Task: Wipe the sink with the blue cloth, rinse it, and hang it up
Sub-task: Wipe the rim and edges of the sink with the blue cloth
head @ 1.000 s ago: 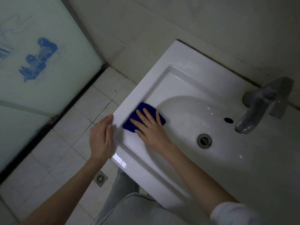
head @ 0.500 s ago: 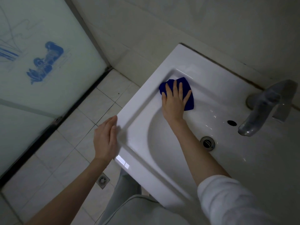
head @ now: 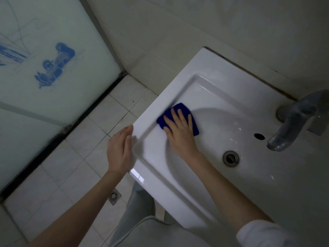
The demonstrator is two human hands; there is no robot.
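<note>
As the flat-fingered right hand [head: 179,132] drags the blue cloth [head: 178,108] back from the far corner down the left slope of the sink [head: 222,82], left hand [head: 119,150] resting straight-fingered against its edge, wiping's clearly unfinished

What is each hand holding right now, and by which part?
Nothing is gripped. The right hand presses flat on the middle of the cloth inside the sink. The left hand rests open against the sink's side rim.

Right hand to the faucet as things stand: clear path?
Probably yes. The right hand presses the blue cloth on the basin's left slope; only bare sink lies between it and the faucet.
</note>
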